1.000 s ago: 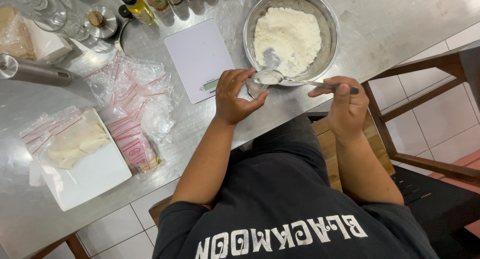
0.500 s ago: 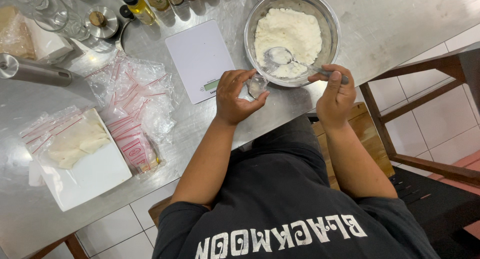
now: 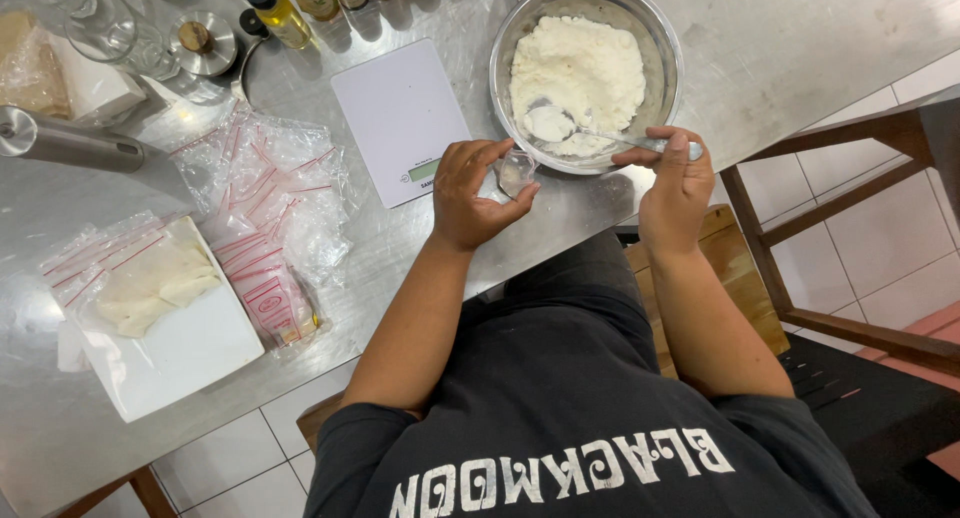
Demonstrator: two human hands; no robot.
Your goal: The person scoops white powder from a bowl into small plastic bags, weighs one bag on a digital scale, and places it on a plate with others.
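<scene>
right hand (image 3: 675, 193): spoon (image 3: 560, 126) in bowl (image 3: 665, 53) | left hand (image 3: 470, 193): small bag (image 3: 515, 171)

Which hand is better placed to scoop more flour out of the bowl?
The right hand: it holds the spoon, whose head lies in the flour inside the steel bowl. The left hand is occupied with a small clear bag.

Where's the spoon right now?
The spoon lies in the steel bowl of white powder, its handle pinched by the right hand.
</scene>
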